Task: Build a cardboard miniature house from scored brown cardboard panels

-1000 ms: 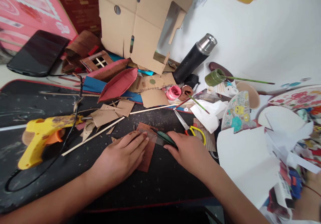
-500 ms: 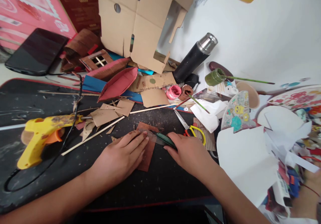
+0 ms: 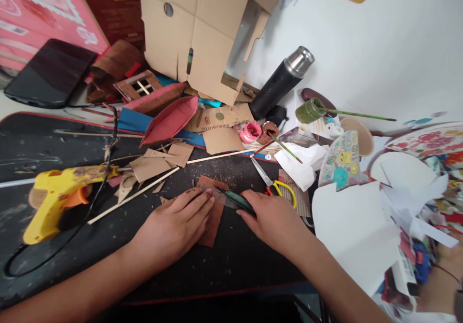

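Note:
My left hand (image 3: 172, 229) lies flat, fingers together, pressing a brown cardboard piece (image 3: 213, 217) onto the black mat (image 3: 54, 139). A clear ruler (image 3: 217, 195) lies across that piece just beyond my fingertips. My right hand (image 3: 273, 219) grips a green-handled craft knife (image 3: 237, 200), whose tip rests on the cardboard beside the ruler. Both hands sit close together near the mat's middle.
A yellow glue gun (image 3: 54, 195) with a black cord lies at the left. Wooden sticks (image 3: 133, 195), cardboard scraps, a red paper boat (image 3: 170, 120), scissors (image 3: 271, 183), a black flask (image 3: 280, 84), a big cardboard box (image 3: 202, 28) and white paper (image 3: 354, 236) crowd the far and right sides.

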A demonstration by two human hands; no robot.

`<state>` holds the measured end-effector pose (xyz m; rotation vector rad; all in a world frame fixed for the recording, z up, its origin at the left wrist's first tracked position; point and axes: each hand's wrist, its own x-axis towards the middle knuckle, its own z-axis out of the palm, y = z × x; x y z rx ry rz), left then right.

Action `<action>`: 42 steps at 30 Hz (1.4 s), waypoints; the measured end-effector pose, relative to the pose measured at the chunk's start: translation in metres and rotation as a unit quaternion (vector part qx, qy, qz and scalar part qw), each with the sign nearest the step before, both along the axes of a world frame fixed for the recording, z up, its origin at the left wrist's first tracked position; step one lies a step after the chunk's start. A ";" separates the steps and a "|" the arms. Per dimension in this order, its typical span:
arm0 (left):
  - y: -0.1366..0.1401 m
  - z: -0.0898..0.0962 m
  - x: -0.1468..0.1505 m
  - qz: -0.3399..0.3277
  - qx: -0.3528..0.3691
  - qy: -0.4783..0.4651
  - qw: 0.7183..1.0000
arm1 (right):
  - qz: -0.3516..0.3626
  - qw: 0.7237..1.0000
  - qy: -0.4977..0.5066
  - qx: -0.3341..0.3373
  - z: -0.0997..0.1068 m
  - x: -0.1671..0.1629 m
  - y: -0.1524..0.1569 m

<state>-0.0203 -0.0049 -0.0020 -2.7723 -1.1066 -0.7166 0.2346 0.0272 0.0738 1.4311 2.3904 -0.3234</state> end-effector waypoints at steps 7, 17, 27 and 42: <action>0.000 0.000 0.001 0.009 0.005 -0.004 1.000 | -0.008 1.000 -0.002 -0.007 0.000 -0.001 0.001; -0.001 -0.002 0.001 -0.004 0.001 -0.001 1.000 | -0.045 0.994 0.066 -0.070 0.008 0.004 0.002; 0.000 0.002 0.001 0.003 -0.001 -0.004 1.000 | -0.048 0.985 0.138 -0.090 0.013 0.002 0.007; -0.001 0.000 0.001 0.004 -0.018 0.001 1.000 | -0.012 0.992 0.105 -0.074 0.017 -0.005 0.010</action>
